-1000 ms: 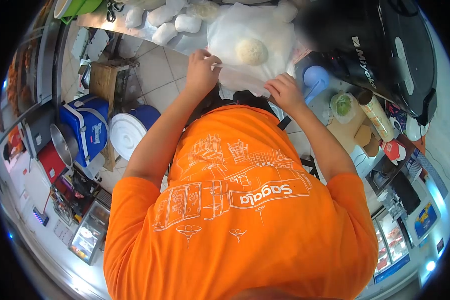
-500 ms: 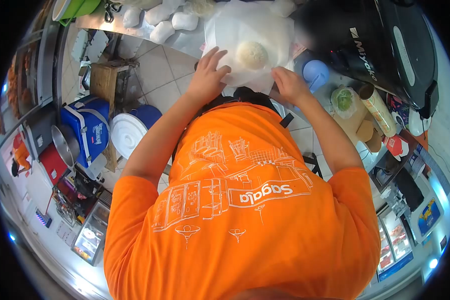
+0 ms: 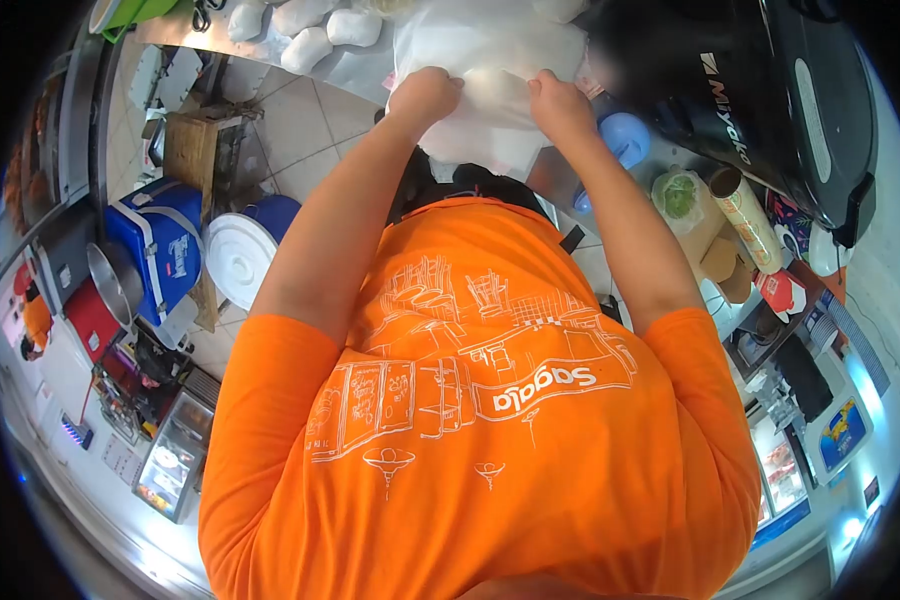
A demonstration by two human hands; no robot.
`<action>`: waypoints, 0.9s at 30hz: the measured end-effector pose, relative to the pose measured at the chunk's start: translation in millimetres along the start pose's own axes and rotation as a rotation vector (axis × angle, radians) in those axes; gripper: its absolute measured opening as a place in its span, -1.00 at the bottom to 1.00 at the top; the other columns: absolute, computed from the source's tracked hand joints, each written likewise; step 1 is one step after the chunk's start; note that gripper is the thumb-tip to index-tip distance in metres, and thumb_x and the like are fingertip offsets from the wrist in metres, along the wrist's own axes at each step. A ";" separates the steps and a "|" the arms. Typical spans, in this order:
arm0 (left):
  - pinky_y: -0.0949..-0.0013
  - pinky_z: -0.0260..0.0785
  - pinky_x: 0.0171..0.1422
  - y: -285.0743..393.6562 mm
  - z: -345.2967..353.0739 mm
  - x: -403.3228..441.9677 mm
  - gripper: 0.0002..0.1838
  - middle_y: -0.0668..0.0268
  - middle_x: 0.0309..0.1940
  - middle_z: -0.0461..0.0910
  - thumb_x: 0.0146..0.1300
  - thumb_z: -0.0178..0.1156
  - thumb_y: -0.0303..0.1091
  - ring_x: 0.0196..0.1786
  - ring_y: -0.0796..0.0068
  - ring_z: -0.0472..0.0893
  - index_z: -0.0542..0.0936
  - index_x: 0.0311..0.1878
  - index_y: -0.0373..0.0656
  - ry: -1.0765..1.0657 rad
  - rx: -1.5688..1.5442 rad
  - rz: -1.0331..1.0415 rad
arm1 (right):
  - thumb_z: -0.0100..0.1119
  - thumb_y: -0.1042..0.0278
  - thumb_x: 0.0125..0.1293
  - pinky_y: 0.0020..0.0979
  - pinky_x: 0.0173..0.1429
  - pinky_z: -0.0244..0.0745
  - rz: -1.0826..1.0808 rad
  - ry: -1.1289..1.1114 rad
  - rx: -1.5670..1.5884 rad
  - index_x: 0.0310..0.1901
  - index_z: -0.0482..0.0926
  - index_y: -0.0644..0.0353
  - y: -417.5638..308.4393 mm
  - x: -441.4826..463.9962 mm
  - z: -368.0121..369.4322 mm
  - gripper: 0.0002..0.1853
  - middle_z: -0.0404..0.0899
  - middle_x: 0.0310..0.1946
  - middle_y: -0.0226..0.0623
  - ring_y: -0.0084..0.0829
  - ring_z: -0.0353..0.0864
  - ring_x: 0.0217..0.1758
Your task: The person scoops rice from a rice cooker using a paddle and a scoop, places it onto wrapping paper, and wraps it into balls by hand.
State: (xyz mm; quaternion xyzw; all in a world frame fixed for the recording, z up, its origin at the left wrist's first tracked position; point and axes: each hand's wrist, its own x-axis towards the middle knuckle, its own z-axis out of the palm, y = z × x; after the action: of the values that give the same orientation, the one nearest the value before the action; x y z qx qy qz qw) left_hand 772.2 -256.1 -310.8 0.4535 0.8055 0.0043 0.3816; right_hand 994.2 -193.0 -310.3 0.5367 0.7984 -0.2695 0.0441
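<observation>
A sheet of thin white paper [image 3: 485, 140] lies at the counter's front edge, partly hanging over it. Through the paper, between the two hands, a pale round mound [image 3: 497, 92] shows faintly. My left hand [image 3: 426, 97] is closed, its fingertips pinching the sheet left of the mound. On the other side, my right hand [image 3: 560, 103] pinches the paper between thumb and fingers. Several white wrapped bundles [image 3: 354, 28] rest on the counter to the left of the sheet.
A black Miyako appliance [image 3: 740, 110] stands at the right. Near my right hand is a blue round scoop [image 3: 625, 138]. A green basin [image 3: 130, 12], scissors [image 3: 202, 15], a blue cooler [image 3: 158, 250] and a lidded bucket [image 3: 238, 260] are at the left.
Both hands have moved forward, away from the body. The paper's near part has been folded over the round mound, which was uncovered a second ago. My left hand has closed from spread fingers.
</observation>
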 end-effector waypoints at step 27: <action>0.02 0.32 0.36 19.7 -33.8 12.5 -0.41 0.19 0.28 0.59 0.25 0.31 -0.38 0.31 0.13 0.55 0.41 0.35 -0.03 0.350 0.441 0.536 | 0.13 0.44 0.31 -0.05 0.49 0.29 -0.540 0.086 -0.108 0.16 0.60 0.07 -0.6 48.2 -38.8 -0.63 0.49 0.33 -0.29 -0.18 0.48 0.38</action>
State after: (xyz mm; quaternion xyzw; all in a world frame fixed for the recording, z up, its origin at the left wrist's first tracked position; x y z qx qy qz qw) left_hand 761.8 -223.9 -287.6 0.7114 0.6929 0.0077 0.1173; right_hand 981.9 -134.5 -294.5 0.3122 0.9268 -0.2056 -0.0349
